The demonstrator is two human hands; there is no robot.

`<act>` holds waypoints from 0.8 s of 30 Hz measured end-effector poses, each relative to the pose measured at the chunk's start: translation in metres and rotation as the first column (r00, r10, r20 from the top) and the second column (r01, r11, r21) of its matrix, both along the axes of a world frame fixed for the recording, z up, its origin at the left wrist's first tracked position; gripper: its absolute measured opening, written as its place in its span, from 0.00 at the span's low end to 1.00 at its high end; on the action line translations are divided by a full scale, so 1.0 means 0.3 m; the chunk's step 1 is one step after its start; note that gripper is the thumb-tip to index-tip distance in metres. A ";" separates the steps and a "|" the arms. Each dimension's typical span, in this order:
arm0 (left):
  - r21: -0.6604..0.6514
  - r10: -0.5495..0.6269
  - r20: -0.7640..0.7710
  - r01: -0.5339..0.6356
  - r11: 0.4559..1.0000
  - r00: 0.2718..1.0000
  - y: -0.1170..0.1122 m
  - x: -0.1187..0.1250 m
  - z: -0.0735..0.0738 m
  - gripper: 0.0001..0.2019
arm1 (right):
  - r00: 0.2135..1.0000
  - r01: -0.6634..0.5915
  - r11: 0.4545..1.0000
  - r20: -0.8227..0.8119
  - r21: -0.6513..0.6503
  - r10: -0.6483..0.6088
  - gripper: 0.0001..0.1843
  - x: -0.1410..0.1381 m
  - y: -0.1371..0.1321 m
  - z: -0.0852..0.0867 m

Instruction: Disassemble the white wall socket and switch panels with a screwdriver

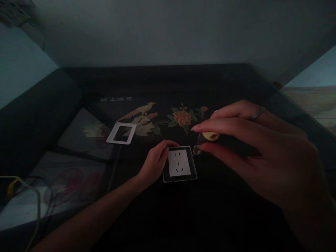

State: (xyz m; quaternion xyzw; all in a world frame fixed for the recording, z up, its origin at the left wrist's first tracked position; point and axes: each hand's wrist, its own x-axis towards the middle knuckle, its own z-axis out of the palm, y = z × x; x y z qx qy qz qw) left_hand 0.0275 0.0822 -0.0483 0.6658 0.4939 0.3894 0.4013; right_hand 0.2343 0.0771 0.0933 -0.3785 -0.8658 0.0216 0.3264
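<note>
A wall socket [179, 163] with a white face and dark border lies on the dark table, its slots facing up. My left hand [156, 158] is closed on its left edge. To the right, my right hand [252, 150] pinches a screwdriver with a yellow handle [210, 135] between thumb and fingers; a ring sits on one finger. The thin shaft reaches down toward the socket's right border, but whether its tip touches is too dim to tell. Left of the socket rests a loose white cover frame [121, 133], apart from both hands.
The dark glossy table [168, 82] bears a painted bird and a peony [182, 118] and reflects light at left. Pale and dark cables [39, 203] with a yellow piece [12, 189] run along the left edge. A grey wall [157, 31] stands behind.
</note>
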 end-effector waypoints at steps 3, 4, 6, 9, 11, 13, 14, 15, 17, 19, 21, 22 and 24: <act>0.004 0.000 -0.002 0.000 1.000 1.000 0.000 -0.001 0.000 0.13 | 0.999 -0.037 0.998 0.011 -0.044 0.037 0.17 0.014 -0.008 0.002; 0.003 -0.001 -0.002 0.001 1.000 1.000 -0.001 0.000 0.002 0.13 | 0.998 -0.056 0.996 0.017 -0.064 0.057 0.19 0.019 -0.010 0.003; 0.002 -0.003 -0.003 0.003 1.000 1.000 -0.001 0.001 0.006 0.13 | 0.996 -0.082 0.994 0.027 -0.078 0.084 0.20 0.022 -0.012 0.005; -0.002 -0.003 -0.004 0.003 1.000 1.000 -0.002 0.002 0.011 0.13 | 0.998 -0.065 0.998 0.018 -0.011 0.065 0.14 0.008 -0.007 0.003; -0.007 -0.003 -0.004 0.003 1.000 1.000 -0.001 0.002 0.012 0.13 | 1.000 -0.026 0.999 -0.003 0.039 0.026 0.10 -0.002 -0.003 0.001; -0.012 -0.003 -0.006 0.002 1.000 1.000 -0.001 0.002 0.012 0.13 | 1.000 -0.018 0.999 -0.009 0.030 0.018 0.11 -0.004 -0.003 0.002; -0.014 -0.002 -0.008 0.002 1.000 1.000 -0.001 0.001 0.011 0.13 | 1.000 -0.024 1.000 -0.004 0.003 0.024 0.14 -0.001 -0.005 0.003; -0.017 -0.002 -0.010 0.001 1.000 1.000 -0.002 0.001 0.011 0.13 | 0.999 -0.032 0.999 0.001 -0.031 0.032 0.16 0.004 -0.007 0.005; -0.020 0.001 -0.013 -0.002 1.000 1.000 -0.002 0.001 0.013 0.13 | 0.999 -0.039 0.995 0.006 -0.091 0.040 0.21 0.013 -0.011 0.009; -0.022 0.003 -0.013 -0.003 1.000 1.000 -0.003 0.001 0.015 0.13 | 0.999 -0.048 0.993 0.004 -0.110 0.049 0.21 0.014 -0.011 0.011; -0.020 0.000 -0.013 -0.001 1.000 1.000 -0.003 0.001 0.016 0.13 | 0.998 -0.065 0.994 -0.004 -0.086 0.065 0.16 0.005 -0.006 0.009; -0.018 -0.001 -0.013 0.001 1.000 1.000 -0.003 0.001 0.016 0.13 | 0.998 -0.068 0.996 -0.010 -0.064 0.067 0.14 -0.002 -0.004 0.007; -0.012 -0.001 -0.012 0.001 1.000 1.000 -0.003 0.002 0.015 0.13 | 0.999 -0.050 0.999 -0.023 -0.019 0.050 0.10 -0.013 0.000 0.003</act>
